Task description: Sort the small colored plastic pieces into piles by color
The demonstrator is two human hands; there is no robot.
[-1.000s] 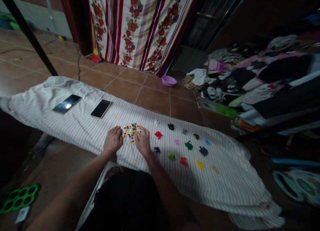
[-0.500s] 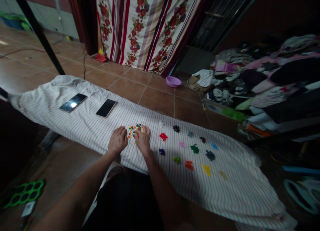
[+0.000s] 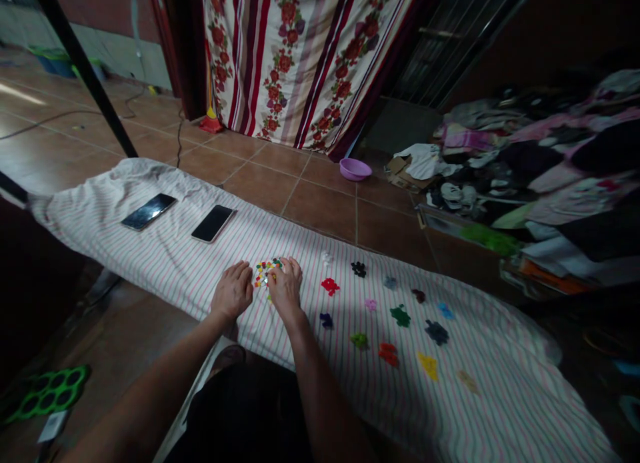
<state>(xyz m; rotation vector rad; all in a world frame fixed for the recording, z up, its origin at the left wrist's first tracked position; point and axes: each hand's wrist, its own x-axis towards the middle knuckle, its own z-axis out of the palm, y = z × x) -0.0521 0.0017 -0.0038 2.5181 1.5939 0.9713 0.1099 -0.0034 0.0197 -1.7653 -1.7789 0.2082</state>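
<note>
A mixed pile of small coloured pieces (image 3: 262, 273), in red, yellow, green, white and orange, lies on the striped cloth (image 3: 300, 239) between my hands. My left hand (image 3: 233, 291) rests on the cloth at the pile's left side, palm down, its fingers stretched out and holding nothing visible. Over the right side of the pile is my right hand (image 3: 287, 286), fingers bent down with the tips at the pieces; whatever they pinch is too small to make out. To the right are small one-colour heaps, among them red pieces (image 3: 330, 287), black pieces (image 3: 359, 269) and dark blue pieces (image 3: 326, 320).
Farther right lie green pieces (image 3: 400, 315), orange pieces (image 3: 388, 354) and yellow pieces (image 3: 429, 366). Two phones, one (image 3: 149, 211) beside another (image 3: 213, 223), lie on the left. Beyond the cloth are a purple basin (image 3: 355, 169) and heaped clothes (image 3: 540, 149).
The whole view has shifted slightly, with the heaps appearing lower and farther right. My right hand has moved a little over the pile; my left hand stays beside it.
</note>
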